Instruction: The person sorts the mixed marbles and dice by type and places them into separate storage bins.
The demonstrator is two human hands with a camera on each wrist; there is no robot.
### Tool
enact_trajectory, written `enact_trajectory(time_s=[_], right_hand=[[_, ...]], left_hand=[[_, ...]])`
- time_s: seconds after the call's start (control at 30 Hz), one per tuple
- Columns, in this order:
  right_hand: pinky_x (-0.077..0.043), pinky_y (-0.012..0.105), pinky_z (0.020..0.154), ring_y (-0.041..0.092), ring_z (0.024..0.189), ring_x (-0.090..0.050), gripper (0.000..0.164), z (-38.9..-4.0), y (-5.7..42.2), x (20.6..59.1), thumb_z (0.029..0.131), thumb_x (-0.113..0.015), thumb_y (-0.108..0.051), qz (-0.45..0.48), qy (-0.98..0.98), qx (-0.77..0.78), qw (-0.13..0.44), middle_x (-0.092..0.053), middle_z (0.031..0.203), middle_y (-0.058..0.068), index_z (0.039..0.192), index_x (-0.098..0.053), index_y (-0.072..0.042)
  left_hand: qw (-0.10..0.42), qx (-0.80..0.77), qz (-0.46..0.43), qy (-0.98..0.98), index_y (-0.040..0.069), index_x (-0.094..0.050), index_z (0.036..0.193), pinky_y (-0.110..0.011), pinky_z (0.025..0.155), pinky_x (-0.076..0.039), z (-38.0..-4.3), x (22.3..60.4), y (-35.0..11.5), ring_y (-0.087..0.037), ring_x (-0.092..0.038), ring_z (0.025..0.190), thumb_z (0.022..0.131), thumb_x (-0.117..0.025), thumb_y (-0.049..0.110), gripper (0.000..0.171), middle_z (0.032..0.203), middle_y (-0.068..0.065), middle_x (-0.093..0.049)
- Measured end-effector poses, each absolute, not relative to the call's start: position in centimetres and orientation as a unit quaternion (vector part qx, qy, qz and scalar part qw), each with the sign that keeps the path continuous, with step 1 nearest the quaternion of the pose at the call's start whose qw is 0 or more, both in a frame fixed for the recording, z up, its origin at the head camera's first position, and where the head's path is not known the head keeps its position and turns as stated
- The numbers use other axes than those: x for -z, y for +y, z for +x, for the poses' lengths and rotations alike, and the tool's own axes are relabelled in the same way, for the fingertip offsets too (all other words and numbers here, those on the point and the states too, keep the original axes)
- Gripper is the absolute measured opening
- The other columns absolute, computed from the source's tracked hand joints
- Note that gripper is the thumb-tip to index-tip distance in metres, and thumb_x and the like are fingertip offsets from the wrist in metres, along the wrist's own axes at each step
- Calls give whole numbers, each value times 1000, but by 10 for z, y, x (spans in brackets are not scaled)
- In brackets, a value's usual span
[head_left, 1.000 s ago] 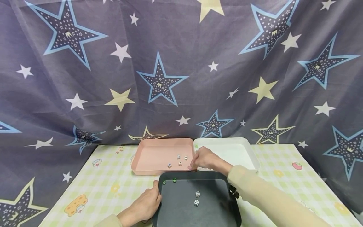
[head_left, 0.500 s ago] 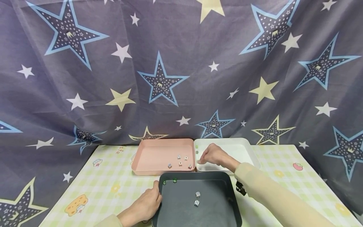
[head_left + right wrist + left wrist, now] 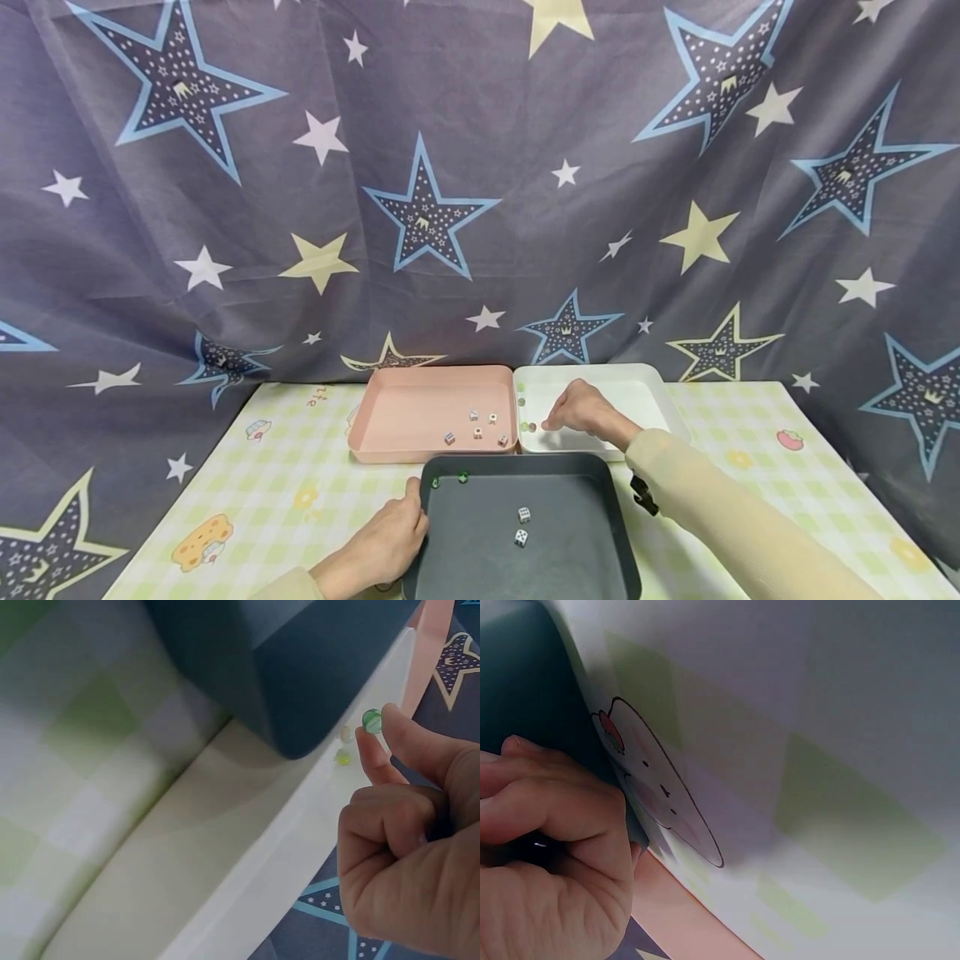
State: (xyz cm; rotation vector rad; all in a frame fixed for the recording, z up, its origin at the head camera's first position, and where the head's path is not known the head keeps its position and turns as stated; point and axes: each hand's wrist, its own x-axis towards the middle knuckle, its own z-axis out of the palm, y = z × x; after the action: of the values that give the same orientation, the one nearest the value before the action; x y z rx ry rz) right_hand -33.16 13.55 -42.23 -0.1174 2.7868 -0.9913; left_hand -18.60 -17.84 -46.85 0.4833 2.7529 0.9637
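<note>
My left hand grips the left rim of the dark grey tray, its curled fingers also showing in the left wrist view. Inside that tray are two white dice and two green marbles near its far left corner. Over the white tray, my right hand is low, its thumb and forefinger pinching a green glass marble. Several marbles lie along the white tray's left side, with two yellowish ones visible just past the fingertips in the right wrist view.
The pink tray stands against the white tray's left side and holds several small dice. A checked cloth covers the table. Behind it hangs a grey curtain with stars.
My right hand has moved from the pink tray's right edge rightward into the white tray. A die now shows at the pink tray's near right corner. My left hand stays put.
</note>
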Motion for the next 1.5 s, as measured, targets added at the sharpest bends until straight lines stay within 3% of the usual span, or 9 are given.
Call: enact_trajectory(time_s=[0.43, 1.23, 1.5], right_hand=[[-51, 30, 66, 19, 72, -59, 15, -337, 139, 430, 78, -92, -17, -37, 955, 284, 71, -74, 78, 2, 78, -81, -6], [-53, 31, 66, 20, 75, -62, 13, -341, 133, 426, 80, -90, -14, -37, 948, 312, 56, -76, 81, 3, 81, -82, -4], [-51, 30, 62, 20, 73, -60, 15, -348, 135, 425, 80, -90, -15, -15, 951, 303, 59, -73, 80, 2, 84, -81, -4]], left_hand=[[99, -326, 160, 926, -5, -42, 121, -32, 54, -52, -187, 466, -178, -13, -60, 62, 108, -42, 1, 15, 70, -3, -56], [106, -330, 166, 923, -5, -41, 121, -31, 48, -49, -185, 467, -176, -14, -57, 56, 108, -42, 1, 14, 67, -3, -55], [97, -323, 160, 928, -5, -42, 121, -31, 52, -51, -185, 467, -176, -13, -58, 59, 108, -43, 1, 14, 69, -3, -55]])
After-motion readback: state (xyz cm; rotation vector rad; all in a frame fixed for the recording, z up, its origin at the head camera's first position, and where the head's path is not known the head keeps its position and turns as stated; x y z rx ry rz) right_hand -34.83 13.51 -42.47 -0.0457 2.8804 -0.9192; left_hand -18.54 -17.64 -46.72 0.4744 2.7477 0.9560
